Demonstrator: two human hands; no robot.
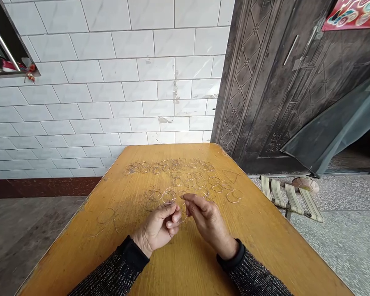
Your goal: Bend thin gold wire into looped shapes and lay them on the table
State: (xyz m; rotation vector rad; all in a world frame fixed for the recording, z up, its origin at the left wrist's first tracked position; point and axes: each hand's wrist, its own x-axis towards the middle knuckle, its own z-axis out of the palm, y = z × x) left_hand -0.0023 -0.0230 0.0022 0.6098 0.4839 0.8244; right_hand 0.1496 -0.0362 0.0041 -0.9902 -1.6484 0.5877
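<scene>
Two hands meet over the table, a wire ring pinched in the left

The left hand [160,225] is mostly closed above the middle of the table [179,263], palm turned inward, its fingers curled. Thumb and forefinger pinch a thin wire ring [162,197], which stands up from the fingertips with its round outline clear of them.

The right hand [208,220] is just beside it, over the same middle part of the table. It is half closed, forefinger stretched towards the left hand, thumb below and the other fingers bent. A fine strand shows between the two hands, but it is too thin to tell whether the right fingers grip it or only lie near it. The hands look apart, a narrow gap between their fingertips. Dark, flecked sleeves [107,267] reach in over the table's near end.

Around the hands, more wire lies on the table. Looped pieces [175,165] form a crowded band across its far part, with others scattered between that band and the hands, and towards its right edge. Loose wire [106,218], open and uneven, lies near the table's left edge.

Past the table's far end is a white tiled wall [111,74]. A dark carved door [265,82] stands beyond its far right corner, and a strapped stool [291,199] is on the floor to its right, under a grey curtain [336,127].
</scene>
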